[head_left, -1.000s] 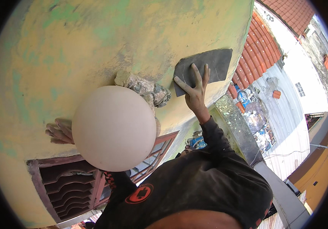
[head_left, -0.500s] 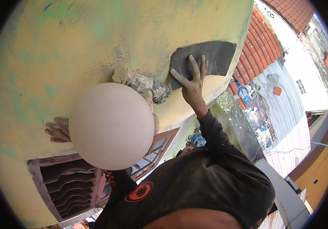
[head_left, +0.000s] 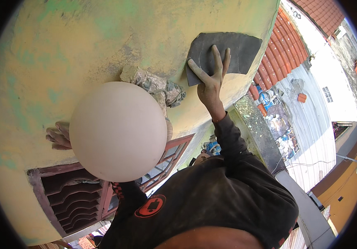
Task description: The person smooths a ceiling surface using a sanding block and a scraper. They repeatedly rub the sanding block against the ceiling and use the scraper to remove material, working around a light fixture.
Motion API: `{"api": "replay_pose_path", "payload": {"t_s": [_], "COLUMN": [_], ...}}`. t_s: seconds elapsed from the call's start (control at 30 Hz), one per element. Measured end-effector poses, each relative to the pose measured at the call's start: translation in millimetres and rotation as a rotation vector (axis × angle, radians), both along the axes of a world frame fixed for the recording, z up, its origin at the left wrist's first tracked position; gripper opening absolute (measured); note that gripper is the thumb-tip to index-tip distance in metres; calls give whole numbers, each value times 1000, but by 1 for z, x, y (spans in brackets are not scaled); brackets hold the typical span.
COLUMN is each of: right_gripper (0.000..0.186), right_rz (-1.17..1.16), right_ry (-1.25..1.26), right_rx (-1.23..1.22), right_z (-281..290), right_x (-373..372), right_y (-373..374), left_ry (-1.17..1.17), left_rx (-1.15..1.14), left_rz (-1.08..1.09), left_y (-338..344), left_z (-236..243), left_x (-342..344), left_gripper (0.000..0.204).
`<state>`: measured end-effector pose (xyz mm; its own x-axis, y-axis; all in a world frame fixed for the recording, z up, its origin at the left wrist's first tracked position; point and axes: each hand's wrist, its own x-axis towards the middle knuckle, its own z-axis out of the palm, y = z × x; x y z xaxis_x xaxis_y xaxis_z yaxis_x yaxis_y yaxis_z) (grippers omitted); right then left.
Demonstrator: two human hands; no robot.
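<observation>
My right hand (head_left: 212,85) lies with spread, dusty fingers on a dark grey sheet that looks like sandpaper (head_left: 240,52). It presses the creased, uneven-edged sheet flat against the yellow wall (head_left: 91,33), near the wall's right edge. My left hand (head_left: 59,136) rests by the wall at the left, its fingers extended. A white globe lamp (head_left: 118,130) in front hides its palm and wrist. Behind the globe, a lamp bracket (head_left: 155,85) is wrapped in crumpled, dusty covering.
Below the globe is a louvred opening in a brown frame (head_left: 68,199), with a reddish window frame (head_left: 172,153) beside it. Down to the right lie a mossy ledge (head_left: 255,124), a metal roof (head_left: 307,112) and orange roof tiles (head_left: 282,45).
My right hand and the sandpaper have moved up along the wall. Its fingers stay spread on the sheet. The left hand stays beside the globe, and the view has shifted slightly.
</observation>
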<state>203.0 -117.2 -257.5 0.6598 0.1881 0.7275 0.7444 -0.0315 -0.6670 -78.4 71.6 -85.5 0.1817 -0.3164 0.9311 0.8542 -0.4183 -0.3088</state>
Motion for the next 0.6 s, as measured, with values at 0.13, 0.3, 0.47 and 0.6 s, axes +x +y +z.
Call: {"api": "replay_pose_path", "payload": {"t_s": [0.13, 0.3, 0.47, 0.6], "right_gripper": [64, 59, 65, 66], "right_rz": [48, -21, 3, -17], "right_ry": [36, -7, -9, -19], "right_rx": [36, 31, 29, -24], "right_z": [-56, -9, -34, 0], "right_x": [-11, 2, -4, -9], "right_y": [5, 3, 7, 2], "left_ry": [-56, -50, -54, -89], "left_rx": [43, -15, -40, -170], "left_rz": [-13, -32, -28, -48], "left_y": [9, 6, 0, -12], "left_z": [6, 1, 1, 0], "left_x": [10, 17, 16, 21], "left_gripper": [54, 57, 59, 60]}}
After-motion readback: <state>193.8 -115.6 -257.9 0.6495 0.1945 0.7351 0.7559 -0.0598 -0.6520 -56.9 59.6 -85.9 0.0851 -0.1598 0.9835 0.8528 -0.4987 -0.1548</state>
